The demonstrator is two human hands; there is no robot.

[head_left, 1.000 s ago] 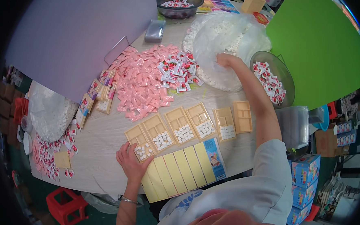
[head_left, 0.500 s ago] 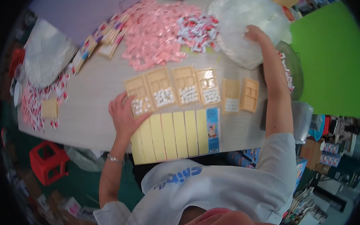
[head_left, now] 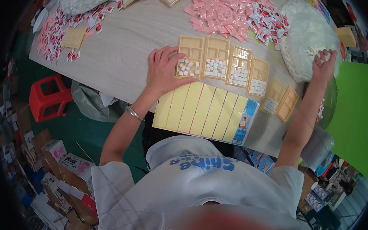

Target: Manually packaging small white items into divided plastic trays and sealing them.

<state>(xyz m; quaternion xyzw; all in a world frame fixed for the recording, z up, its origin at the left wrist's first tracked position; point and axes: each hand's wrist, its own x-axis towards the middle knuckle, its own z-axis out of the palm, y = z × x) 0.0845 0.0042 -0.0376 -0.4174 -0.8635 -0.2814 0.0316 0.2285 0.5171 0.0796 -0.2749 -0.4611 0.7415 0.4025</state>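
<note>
My left hand [head_left: 164, 70] spans the lower left corner of the leftmost beige compartment tray [head_left: 192, 42], thumb along its near edge and index fingertip over its left side. Small white pieces [head_left: 188, 68] lie loosely in that tray's near compartment. Over at the right, my right hand [head_left: 325, 66] is curled round white pieces at a see-through plastic bag [head_left: 302, 36], which holds more of them. Beside the left tray stand several similar trays [head_left: 218, 44] with white pieces in their near parts. A yellow striped card sheet [head_left: 198, 111] lies just below the row.
Pink sachets [head_left: 226, 13] and red-and-white sachets [head_left: 268, 21] are heaped at the back. More sachets [head_left: 50, 39] and a beige block [head_left: 73, 38] lie far left. A green board [head_left: 352, 119] borders the right side; a red stool [head_left: 49, 97] stands on the floor.
The view has shifted, so the table things appear elsewhere in the picture. My right hand, earlier over the bag, is now curled round white pieces. My left hand stays at the leftmost tray.
</note>
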